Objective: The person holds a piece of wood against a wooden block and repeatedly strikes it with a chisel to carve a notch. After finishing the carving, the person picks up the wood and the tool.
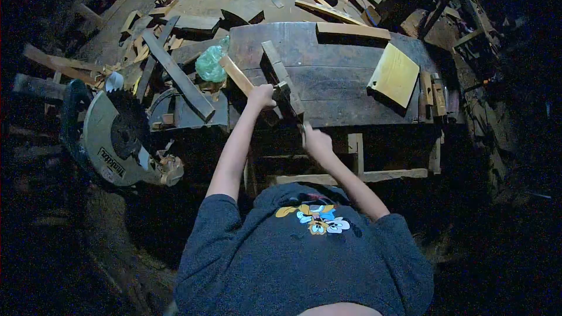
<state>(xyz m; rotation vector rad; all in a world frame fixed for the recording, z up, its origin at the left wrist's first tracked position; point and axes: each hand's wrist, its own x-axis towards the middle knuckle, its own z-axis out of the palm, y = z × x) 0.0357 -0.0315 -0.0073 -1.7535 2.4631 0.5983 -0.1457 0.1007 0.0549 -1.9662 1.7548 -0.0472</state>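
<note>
At the front edge of the dark workbench [333, 93], my left hand [263, 96] is closed beside the lower end of a light wood piece [236, 75]. A longer grey-brown wood piece [275, 64] lies just beyond it, slanting down to the right. Between my hands is a dark tool or part whose shape I cannot make out. My right hand [318, 142] is closed at the bench's front edge, around a thin dark object that is too small and blurred to name.
A circular saw [108, 140] with a bare toothed blade stands at the left. A green plastic bag [211, 64] and a long grey board [178, 76] lie left of centre. On the bench's right are a yellow board [397, 75] and narrow wooden pieces [439, 95].
</note>
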